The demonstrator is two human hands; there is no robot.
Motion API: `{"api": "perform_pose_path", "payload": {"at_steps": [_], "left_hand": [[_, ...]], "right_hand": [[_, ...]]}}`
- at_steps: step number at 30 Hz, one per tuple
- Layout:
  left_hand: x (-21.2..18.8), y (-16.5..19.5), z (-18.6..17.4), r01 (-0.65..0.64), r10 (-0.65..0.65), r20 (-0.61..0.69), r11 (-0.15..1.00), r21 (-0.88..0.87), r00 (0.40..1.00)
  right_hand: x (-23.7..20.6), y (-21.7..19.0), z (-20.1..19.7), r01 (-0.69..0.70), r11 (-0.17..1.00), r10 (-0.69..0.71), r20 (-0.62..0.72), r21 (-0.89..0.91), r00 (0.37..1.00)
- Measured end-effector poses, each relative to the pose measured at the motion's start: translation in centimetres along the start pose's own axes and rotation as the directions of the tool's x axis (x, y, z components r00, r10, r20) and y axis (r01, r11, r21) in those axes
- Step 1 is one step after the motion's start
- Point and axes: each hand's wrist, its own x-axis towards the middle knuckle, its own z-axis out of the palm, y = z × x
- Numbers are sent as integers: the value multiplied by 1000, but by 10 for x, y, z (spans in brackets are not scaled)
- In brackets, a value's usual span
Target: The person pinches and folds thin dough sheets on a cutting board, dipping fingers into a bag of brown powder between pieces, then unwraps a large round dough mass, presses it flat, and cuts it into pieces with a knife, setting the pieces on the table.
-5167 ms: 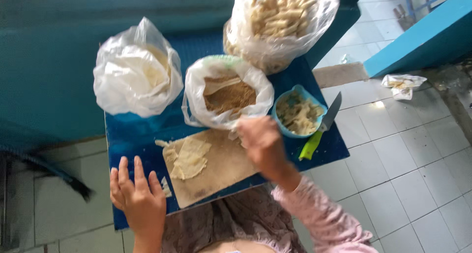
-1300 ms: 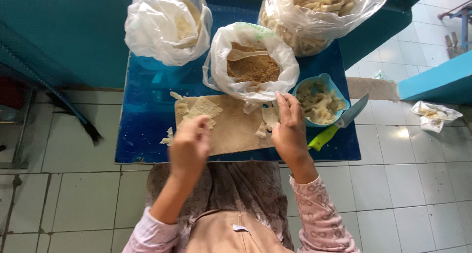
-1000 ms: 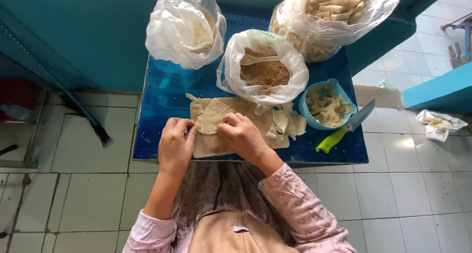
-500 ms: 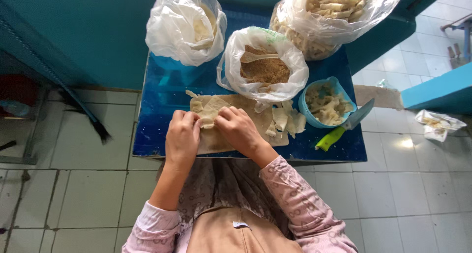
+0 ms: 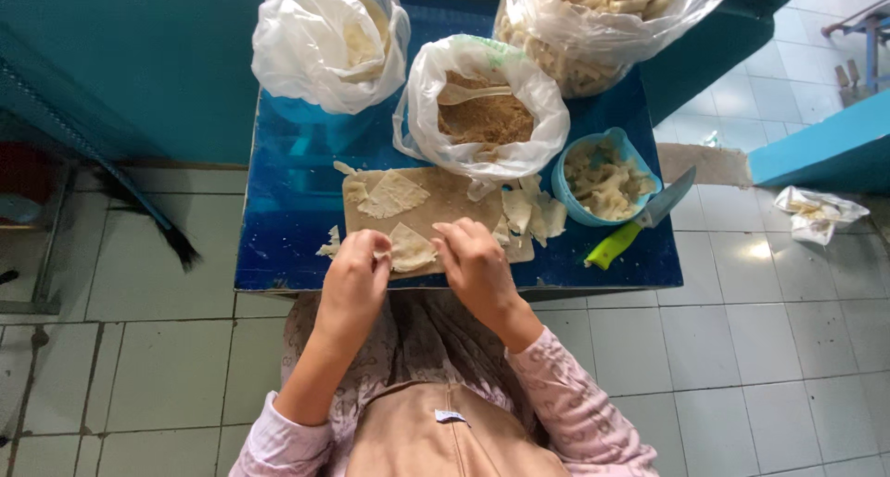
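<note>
The largest thing in reach was the low blue table [image 5: 306, 245], pushed against a teal wall [image 5: 139, 60], so everything sat within arm's length of the seated person. Along its far edge stood three open plastic bags with their mouths rolled back, likely so a hand could dip in: a far-right bag of pale rolled sticks [image 5: 607, 18], a far-left bag of pale sheets [image 5: 324, 41], and between them, nearer, a bag of brown crumbly filling [image 5: 487, 115] with a spoon [image 5: 468, 93] lying on top. Right of that bag was a blue bowl [image 5: 604, 176] of pale scraps, and a green-handled knife [image 5: 640, 222] lay just beside it, blade pointing away. A tan cutting board [image 5: 445, 208] lay at the near middle, carrying loose wrapper pieces, with more stacked at its right end. At its near edge lay the small wrapper sheet [image 5: 408, 247]; the left hand [image 5: 357, 278] pinched its left corner with curled fingers, and the right hand [image 5: 473, 264] was bent over its right edge, fingertips pressing or folding it, though the exact grip was partly hidden. Both hands worked close to the body, probably for control. The floor was pale square tile [image 5: 788, 347], with a crumpled bag [image 5: 816, 213] lying far right and a dark broom [image 5: 167, 236] resting at left.
</note>
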Motion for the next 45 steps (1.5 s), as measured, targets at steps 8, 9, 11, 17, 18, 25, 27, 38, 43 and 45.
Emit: {"api": "perform_pose_path", "payload": {"at_steps": [8, 9, 11, 17, 18, 25, 27, 38, 43, 45], "left_hand": [[15, 11, 17, 167, -153, 101, 975, -149, 983], [17, 14, 24, 155, -143, 91, 977, -145, 986], [17, 17, 33, 65, -61, 38, 991, -115, 997], [7, 19, 38, -8, 7, 12, 998, 59, 1000], [4, 20, 36, -9, 8, 14, 998, 57, 1000], [4, 30, 18, -44, 56, -61, 983, 176, 997], [1, 30, 17, 46, -41, -41, 991, 124, 998], [-11, 16, 91, 568, -237, 528, 158, -808, 816], [-18, 13, 76, 538, -283, 469, 261, -801, 836], [-17, 15, 66, 527, -272, 452, 407, -746, 849]], "right_hand": [[3, 2, 15, 15, 983, -27, -63, -184, 998], [2, 6, 11, 5, 975, -27, -94, -223, 995], [-5, 17, -4, 5, 971, -40, -141, -240, 989], [-35, 55, -63, -120, 974, 55, -308, -194, 950], [-39, 59, -69, -135, 974, 69, -328, -184, 942], [-39, 61, -54, 8, 989, -37, -193, -149, 981], [-32, 58, -47, 32, 973, -76, -185, -230, 980], [-53, -2, -34, 65, 998, -66, -244, -11, 967], [-50, 2, -36, -240, 818, 349, -118, 523, 930], [-42, 15, -30, -222, 680, 368, -63, 699, 928]]}}
